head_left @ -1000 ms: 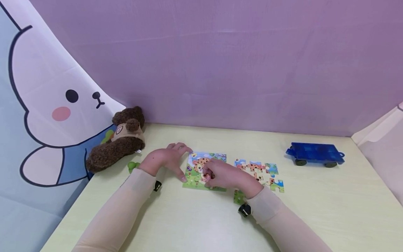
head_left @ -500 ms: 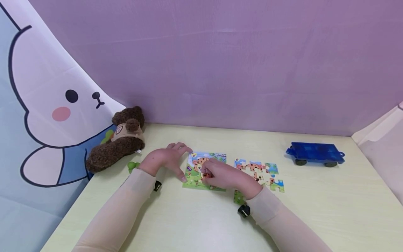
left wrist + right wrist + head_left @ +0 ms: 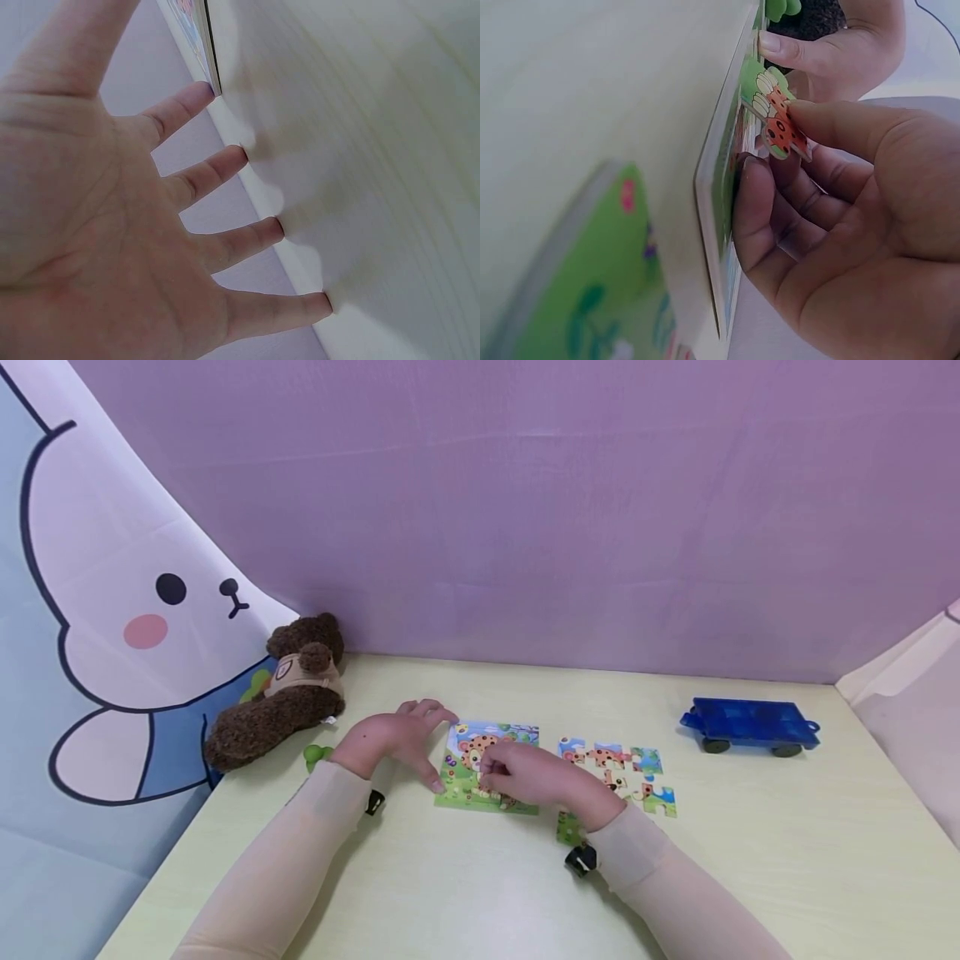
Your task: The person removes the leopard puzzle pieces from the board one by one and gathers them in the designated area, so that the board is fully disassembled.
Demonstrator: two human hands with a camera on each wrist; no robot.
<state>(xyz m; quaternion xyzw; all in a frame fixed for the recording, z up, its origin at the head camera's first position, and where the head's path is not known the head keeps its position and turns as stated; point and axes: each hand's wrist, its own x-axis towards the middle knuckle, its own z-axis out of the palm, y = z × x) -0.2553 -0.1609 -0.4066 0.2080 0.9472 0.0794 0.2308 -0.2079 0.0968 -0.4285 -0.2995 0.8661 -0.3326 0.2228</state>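
My right hand (image 3: 528,772) is over the picture board (image 3: 459,802), a square jigsaw showing a spotted cub on grass. In the right wrist view its thumb and fingers pinch an orange spotted puzzle piece (image 3: 780,135), which is tilted up against the board's face. Along the board's left edge my left hand (image 3: 397,739) lies with fingers spread, its thumb at the lower left and index finger at the upper left corner. The left wrist view shows those fingertips touching the tabletop and the index finger against the board's edge (image 3: 214,67).
Several loose puzzle pieces (image 3: 647,762) lie right of the board, one green piece (image 3: 570,832) partly under the right wrist. A blue toy wagon (image 3: 750,724) stands far right. A brown plush bear (image 3: 273,727) and a green object (image 3: 315,756) are at left.
My right hand has shifted slightly left over the board, and the piece in its fingers has changed angle. The left hand stays in place at the board's edge.
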